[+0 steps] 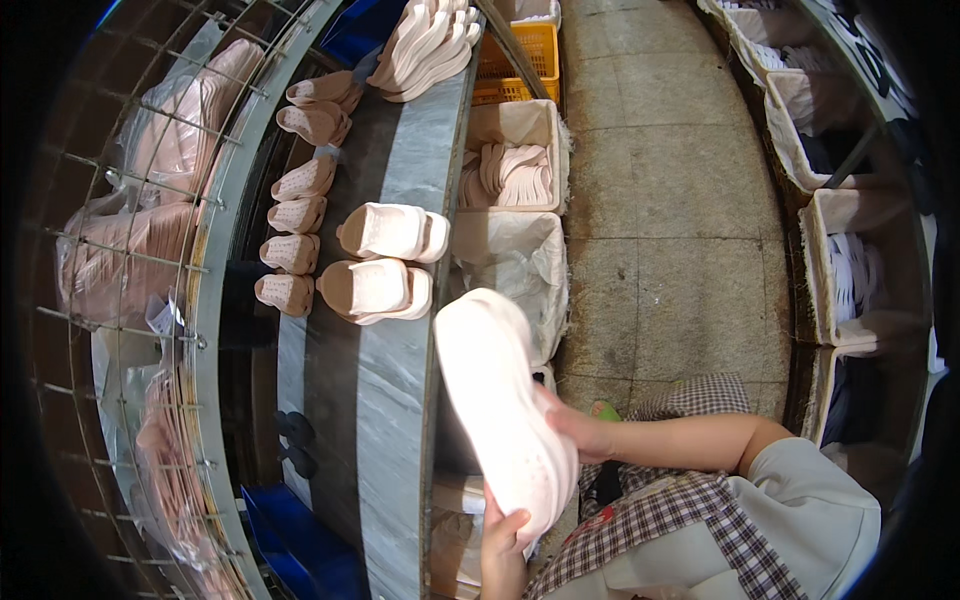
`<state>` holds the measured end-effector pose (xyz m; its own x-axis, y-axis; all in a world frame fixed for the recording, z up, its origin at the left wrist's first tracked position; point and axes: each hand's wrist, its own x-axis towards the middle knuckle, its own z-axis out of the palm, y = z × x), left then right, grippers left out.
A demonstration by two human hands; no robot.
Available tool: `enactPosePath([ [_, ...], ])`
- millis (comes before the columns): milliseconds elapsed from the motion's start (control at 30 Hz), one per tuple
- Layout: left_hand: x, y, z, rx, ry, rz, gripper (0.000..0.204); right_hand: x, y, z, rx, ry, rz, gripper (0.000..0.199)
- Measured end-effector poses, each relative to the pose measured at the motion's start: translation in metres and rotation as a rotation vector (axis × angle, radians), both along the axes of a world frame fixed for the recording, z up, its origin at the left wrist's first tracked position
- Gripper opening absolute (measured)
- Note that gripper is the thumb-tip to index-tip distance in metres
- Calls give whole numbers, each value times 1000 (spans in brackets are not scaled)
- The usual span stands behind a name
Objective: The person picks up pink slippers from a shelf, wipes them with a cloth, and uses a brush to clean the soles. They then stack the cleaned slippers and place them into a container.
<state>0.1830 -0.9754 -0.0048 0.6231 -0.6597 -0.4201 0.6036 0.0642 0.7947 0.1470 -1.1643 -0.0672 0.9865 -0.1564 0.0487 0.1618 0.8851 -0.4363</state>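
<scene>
Leftmost, at nine o'clock, you have a wire rack holding clear plastic bags of pink soles; how many bags is hard to tell through the mesh. Just right of it, six pink insoles lie in a column along the grey surface, running from eleven o'clock down toward the centre. Beside them sit two cream slide sandals, one above the other, close together. At twelve o'clock a fanned stack of white soles rests on the same surface, with an orange crate just behind it. Right of the surface edge, two white lined bins stand one below the other; the upper holds pale soles, the lower looks lined with white plastic. More white bins line the aisle at two to three o'clock.

Your white shoe sole is held tilted at centre, toward six o'clock, off the surface and just right of its edge. Your left hand closes its grip on the sole's lower end at six o'clock, thumb on top. Your right hand grips the sole's right edge at about five o'clock, fingers tucked behind it.
</scene>
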Motion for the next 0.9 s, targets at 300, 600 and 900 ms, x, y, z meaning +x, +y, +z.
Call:
enactPosePath([
  [300,-25,-74,-29,280,-382,-410,78,-106,-44,-16,306,111,40,58],
  [600,-45,-122,-40,91,216,-189,53,-128,-44,7,263,225,-72,51],
  [900,-61,-110,-54,-28,530,-31,51,-131,-49,7,293,269,117,58],
])
